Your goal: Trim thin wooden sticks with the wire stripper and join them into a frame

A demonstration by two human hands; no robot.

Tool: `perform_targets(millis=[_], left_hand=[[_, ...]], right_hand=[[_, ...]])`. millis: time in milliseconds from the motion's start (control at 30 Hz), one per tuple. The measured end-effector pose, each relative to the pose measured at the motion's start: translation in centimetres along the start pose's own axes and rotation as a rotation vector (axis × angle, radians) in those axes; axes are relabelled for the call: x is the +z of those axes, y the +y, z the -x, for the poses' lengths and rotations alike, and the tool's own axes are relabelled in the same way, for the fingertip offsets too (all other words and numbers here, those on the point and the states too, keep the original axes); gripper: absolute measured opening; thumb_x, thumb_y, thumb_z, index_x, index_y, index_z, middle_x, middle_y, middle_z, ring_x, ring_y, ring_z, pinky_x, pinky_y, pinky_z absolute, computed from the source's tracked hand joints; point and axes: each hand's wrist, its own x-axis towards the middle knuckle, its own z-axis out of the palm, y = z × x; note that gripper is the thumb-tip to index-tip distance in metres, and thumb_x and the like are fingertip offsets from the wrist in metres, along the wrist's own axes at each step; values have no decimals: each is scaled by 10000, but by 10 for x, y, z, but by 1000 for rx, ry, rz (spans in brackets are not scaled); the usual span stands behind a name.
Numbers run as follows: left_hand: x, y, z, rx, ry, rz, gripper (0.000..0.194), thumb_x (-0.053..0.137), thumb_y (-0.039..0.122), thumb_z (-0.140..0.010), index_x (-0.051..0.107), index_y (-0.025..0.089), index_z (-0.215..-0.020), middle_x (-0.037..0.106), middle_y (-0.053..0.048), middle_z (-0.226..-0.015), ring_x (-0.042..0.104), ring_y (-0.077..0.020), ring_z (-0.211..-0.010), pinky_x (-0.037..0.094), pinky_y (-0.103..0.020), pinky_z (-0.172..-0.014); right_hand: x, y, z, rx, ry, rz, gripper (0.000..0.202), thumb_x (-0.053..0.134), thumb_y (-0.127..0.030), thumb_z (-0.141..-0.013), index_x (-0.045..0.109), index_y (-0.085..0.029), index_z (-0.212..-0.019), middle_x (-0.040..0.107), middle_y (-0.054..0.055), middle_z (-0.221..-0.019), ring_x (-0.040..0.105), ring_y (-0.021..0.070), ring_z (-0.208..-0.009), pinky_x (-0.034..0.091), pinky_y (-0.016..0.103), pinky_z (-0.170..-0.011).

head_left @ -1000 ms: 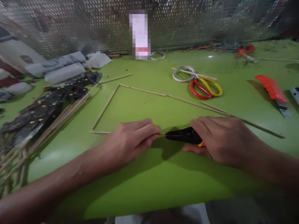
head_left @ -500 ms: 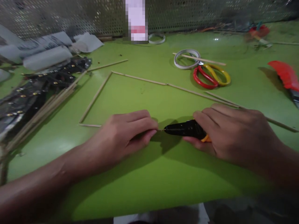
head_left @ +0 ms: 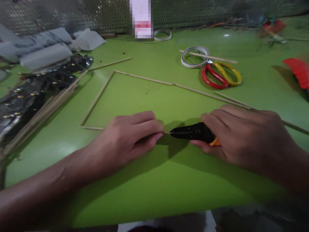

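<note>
My left hand (head_left: 135,138) pinches a thin wooden stick (head_left: 91,128), whose short tip pokes out past the fingertips. That stick continues a bent line of jointed sticks (head_left: 149,80) lying on the green table. My right hand (head_left: 243,138) is wrapped round black needle-nose pliers (head_left: 190,132) with an orange handle. The jaws point left and their tip meets the thin end coming from my left fingers. Whether that end is wire or wood is too small to tell. My palm hides most of the handles.
Red-and-yellow-handled scissors (head_left: 214,79) lie beyond my right hand, beside a tape roll (head_left: 195,57). At far right is a red-handled tool (head_left: 295,72). A bundle of sticks (head_left: 45,112), a dark studded item (head_left: 16,100) and paper rolls (head_left: 45,54) occupy the left.
The camera view has shifted slightly. Both hands and the pliers keep nearly the same pose, with the jaws still at the thin end.
</note>
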Motion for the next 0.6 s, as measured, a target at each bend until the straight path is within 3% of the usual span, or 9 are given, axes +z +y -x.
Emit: perform_targets(millis=[400,600], left_hand=[[3,1,0,-8,36,-62,108,577,118,-914,681,118,-940,651,-46,-860,587,-88,-712,455,-189,-625],[5,3,3,-3,91,-142,108,605,123,-902,707,112,-935,671,-47,-849,600,-81,-689,461,-176,-587]], right_hand=[[-2,-2,-1,-20,7,81,441,425,-531,-953,544,-172,-725,496,31,-613,456,179,-603,179,309,-526],[-4,-1,-5,-75,91,115,466,415,-526,-955,520,-175,-667,468,12,-560,444,169,-542,180,286,-498]])
